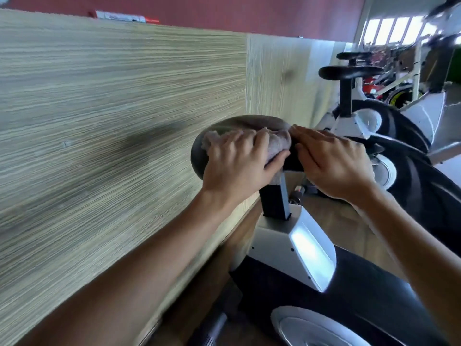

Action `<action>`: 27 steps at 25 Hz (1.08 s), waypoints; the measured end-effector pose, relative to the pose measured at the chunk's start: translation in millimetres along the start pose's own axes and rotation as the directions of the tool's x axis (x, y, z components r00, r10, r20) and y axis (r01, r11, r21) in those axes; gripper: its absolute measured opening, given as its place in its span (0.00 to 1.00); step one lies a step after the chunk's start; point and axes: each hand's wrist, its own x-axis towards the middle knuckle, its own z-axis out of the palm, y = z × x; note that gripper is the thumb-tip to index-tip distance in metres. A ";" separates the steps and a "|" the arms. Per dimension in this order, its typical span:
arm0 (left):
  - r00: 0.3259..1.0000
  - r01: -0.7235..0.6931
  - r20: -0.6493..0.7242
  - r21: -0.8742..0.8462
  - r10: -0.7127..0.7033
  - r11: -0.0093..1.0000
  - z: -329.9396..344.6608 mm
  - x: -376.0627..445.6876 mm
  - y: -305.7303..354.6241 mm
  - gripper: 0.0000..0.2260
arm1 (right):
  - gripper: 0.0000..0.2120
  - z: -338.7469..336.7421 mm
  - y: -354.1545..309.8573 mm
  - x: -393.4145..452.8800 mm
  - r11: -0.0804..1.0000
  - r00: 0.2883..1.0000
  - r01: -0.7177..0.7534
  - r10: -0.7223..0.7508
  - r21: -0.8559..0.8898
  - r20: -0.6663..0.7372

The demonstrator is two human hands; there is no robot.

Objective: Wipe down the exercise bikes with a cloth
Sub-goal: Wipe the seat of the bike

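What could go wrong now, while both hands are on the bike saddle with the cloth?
The cloth is bunched under the left hand, so parts of the saddle may stay unwiped. The wood-grain wall stands close on the left; a wide stroke might knock the knuckles against it.

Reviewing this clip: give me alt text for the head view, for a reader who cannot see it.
A person's left hand presses a pale cloth onto a black exercise bike seat, while the right hand rests on the seat's other side. A wood-grain panel stands to the left, and more bikes line up behind.
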 end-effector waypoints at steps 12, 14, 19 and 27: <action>0.896 0.063 0.414 -0.474 0.159 0.878 -67.1 45.7 -32.6 0.22 | 0.31 -60.6 -7.1 17.1 0.961 0.706 -0.229 0.053 0.157 0.707; 0.839 0.119 0.515 -0.488 0.175 0.865 -90.6 48.4 -31.7 0.23 | 0.30 -96.6 -17.4 5.7 0.943 0.581 -0.305 0.077 0.129 0.810; 0.739 0.231 0.639 -0.539 0.215 0.810 -151.8 83.7 -7.7 0.24 | 0.17 -209.5 -34.5 -26.7 0.668 0.353 -0.738 0.268 0.091 0.896; 0.855 0.129 0.432 -0.714 0.287 0.688 -203.9 227.0 50.7 0.22 | 0.13 -346.1 -17.7 -21.8 0.487 0.469 -0.857 0.605 0.166 0.644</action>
